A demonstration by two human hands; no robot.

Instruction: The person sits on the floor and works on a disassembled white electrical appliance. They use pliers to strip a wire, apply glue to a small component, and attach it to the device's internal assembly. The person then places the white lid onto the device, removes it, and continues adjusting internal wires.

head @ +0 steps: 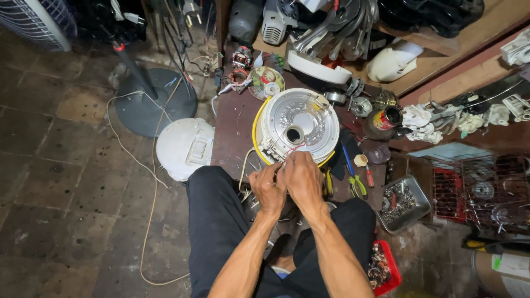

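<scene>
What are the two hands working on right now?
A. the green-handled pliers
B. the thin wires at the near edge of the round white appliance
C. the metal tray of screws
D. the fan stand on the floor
B: the left hand and right hand meet at the thin wires on the near rim of the round white appliance; the green-handled pliers and metal tray lie untouched to the right.
</scene>
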